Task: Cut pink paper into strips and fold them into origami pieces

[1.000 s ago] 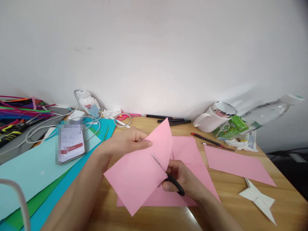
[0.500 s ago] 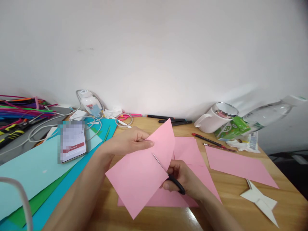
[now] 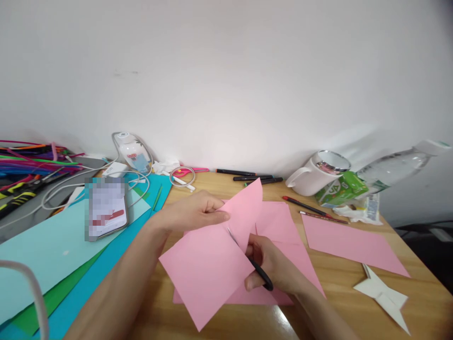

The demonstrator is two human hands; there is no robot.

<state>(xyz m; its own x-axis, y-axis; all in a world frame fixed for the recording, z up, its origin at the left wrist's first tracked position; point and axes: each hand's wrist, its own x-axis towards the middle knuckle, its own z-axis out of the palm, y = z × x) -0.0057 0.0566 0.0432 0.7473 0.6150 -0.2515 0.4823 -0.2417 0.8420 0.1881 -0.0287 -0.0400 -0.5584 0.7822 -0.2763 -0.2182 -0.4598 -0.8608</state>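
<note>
A pink sheet of paper point(image 3: 208, 269) is held up over the table, partly cut so that its far side stands raised as a flap. My left hand point(image 3: 200, 210) pinches its upper edge, thumb on top and fingers behind. Black-handled scissors point(image 3: 262, 275) are in my right hand point(image 3: 271, 264), with the blades lying in the slit of the sheet. Part of the blades and some right fingers are hidden by the paper. Below lies a larger creased pink sheet point(image 3: 290, 257) on the table.
A phone point(image 3: 108, 212) with cables rests on blue and green sheets point(image 3: 46, 245) at left. Behind are black pens point(image 3: 253, 178) and pink scissors point(image 3: 194, 169). At right are a white mug point(image 3: 311, 174), a plastic bottle point(image 3: 396, 167), a pink strip point(image 3: 354, 243) and folded white paper point(image 3: 384, 297).
The held sheet has shifted slightly to the right and nearer me, my left hand moving with it. The scissor blades reach a little less far out of the slit; my right thumb has moved.
</note>
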